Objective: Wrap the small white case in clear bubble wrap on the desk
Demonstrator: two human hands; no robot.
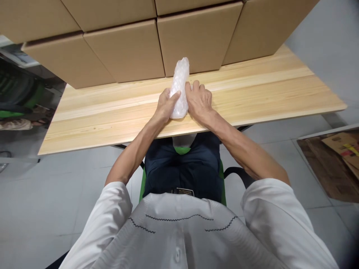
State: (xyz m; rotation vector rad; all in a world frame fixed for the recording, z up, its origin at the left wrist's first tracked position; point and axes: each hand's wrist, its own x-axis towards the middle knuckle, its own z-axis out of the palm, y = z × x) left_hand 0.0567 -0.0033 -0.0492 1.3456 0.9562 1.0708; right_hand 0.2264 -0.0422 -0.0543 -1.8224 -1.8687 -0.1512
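Note:
A long whitish bundle in bubble wrap [181,80] lies tilted on the wooden table, its narrow end pointing away from me; what is inside cannot be made out. My left hand [166,104] is closed around its left side, with the thumb lying over the top. Against the bundle's right side is my right hand [199,99], its fingers bent and knuckles up. The right fingertips and thumb are partly hidden, and they appear to grip the edge of the wrap.
Cardboard boxes [126,52] stand in stacked rows along the back of the wooden table [266,91]. Flattened cardboard [331,164] lies on the floor at right. A dark and green object [19,89] is at far left. My legs are under the table's front edge.

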